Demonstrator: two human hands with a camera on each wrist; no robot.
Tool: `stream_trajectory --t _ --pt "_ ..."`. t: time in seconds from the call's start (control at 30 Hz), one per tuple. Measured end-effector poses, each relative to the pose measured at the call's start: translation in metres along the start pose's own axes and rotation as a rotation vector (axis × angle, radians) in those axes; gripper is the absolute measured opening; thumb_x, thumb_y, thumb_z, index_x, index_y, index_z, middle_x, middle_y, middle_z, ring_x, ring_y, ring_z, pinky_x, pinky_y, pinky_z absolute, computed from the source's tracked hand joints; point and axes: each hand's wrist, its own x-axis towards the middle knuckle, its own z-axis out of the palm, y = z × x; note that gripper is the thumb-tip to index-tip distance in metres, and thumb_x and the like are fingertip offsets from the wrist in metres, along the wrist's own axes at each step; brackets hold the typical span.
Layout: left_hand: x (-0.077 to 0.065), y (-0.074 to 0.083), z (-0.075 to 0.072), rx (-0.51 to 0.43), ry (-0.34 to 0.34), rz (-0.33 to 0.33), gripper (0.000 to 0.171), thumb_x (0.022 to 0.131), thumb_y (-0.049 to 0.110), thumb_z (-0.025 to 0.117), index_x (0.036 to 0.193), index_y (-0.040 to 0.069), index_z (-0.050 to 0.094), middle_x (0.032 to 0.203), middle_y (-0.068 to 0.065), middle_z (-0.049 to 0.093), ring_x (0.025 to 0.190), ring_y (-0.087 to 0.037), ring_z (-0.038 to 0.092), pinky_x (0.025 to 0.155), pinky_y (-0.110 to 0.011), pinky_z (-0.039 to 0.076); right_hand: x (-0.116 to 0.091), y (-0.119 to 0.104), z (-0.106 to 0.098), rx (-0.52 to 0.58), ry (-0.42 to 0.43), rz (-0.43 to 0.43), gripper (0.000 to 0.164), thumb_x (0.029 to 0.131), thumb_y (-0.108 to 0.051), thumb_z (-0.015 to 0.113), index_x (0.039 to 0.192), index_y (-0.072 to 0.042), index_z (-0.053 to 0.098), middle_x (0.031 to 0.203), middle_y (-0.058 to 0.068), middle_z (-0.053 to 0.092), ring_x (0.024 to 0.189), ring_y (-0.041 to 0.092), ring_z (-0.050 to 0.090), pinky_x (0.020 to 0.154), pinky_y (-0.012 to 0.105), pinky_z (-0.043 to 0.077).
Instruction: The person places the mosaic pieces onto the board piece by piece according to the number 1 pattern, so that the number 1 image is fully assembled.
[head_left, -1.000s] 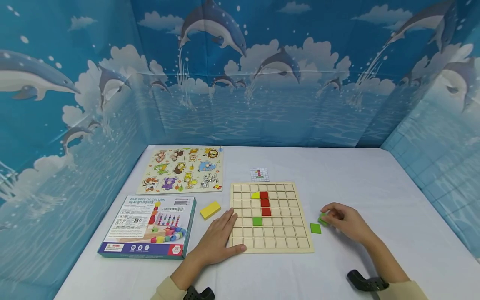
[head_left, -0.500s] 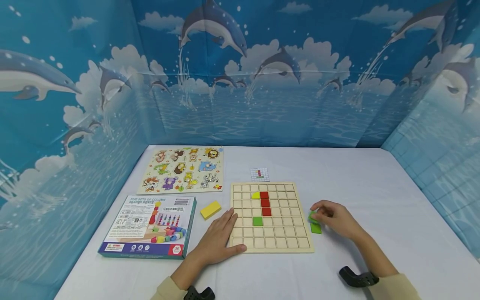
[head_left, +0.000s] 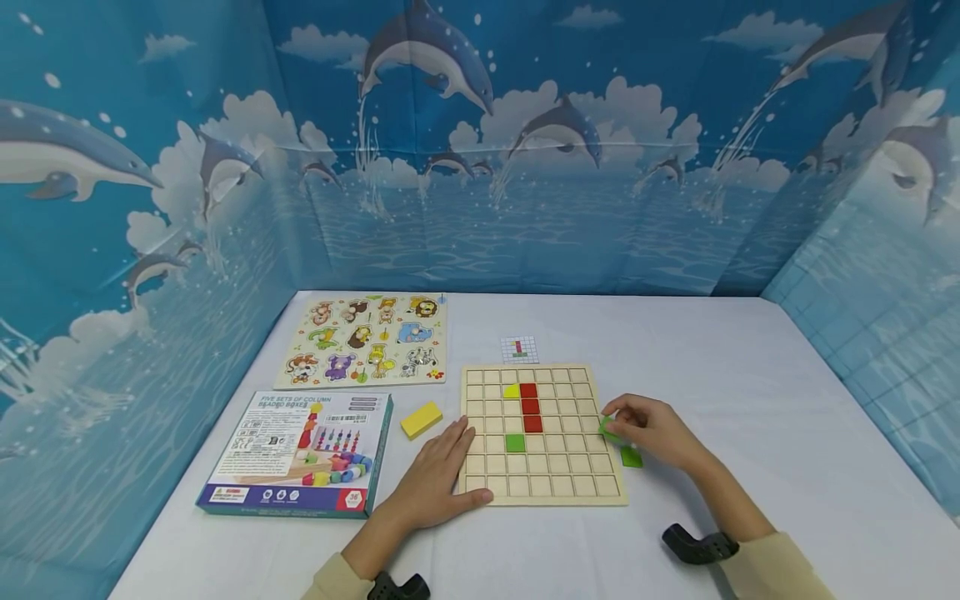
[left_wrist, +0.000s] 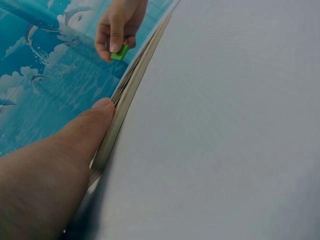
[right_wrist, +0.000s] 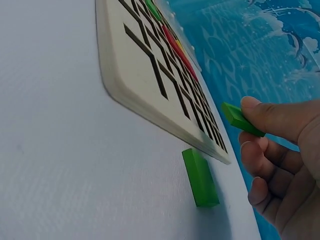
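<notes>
A wooden grid board (head_left: 555, 462) lies flat in the middle of the table. In its cells are red square tiles (head_left: 531, 407), a yellow piece (head_left: 512, 391) and a green square tile (head_left: 515, 443). My left hand (head_left: 431, 479) rests along the board's left side, fingers straight, thumb at the near edge. At the board's right edge my right hand (head_left: 652, 429) pinches a green tile (right_wrist: 242, 119) between thumb and fingers, raised off the table. A second green tile (right_wrist: 201, 177) lies on the table just right of the board, below that hand.
A small pattern card (head_left: 519, 349) lies behind the board. To the left are a yellow block (head_left: 422, 420), a beaded-boxes carton (head_left: 292, 454) and an animal puzzle board (head_left: 363, 342). A dolphin-print curtain (head_left: 525, 217) rises behind the white table (head_left: 750, 375).
My right hand has moved left with the pinched green tile, from beyond the loose green tile to the board's right edge. My left hand has stayed still.
</notes>
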Motion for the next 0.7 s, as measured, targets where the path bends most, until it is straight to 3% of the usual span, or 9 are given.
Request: stream_trajectory --t 0.7 --pt "0.0 0.0 -0.001 0.009 0.003 0.011 0.093 0.089 0.066 0.052 0.154 0.005 0.025 0.161 -0.011 0.017 0.147 -0.026 0.015 0.115 -0.05 0.021 0.02 -0.021 0.03 0.041 -0.089 -0.092 0.019 0.089 -0.015 0.072 0.104 -0.005 0.068 0.076 0.001 0.056 0.063 0.014 0.051 0.056 0.024 0.043"
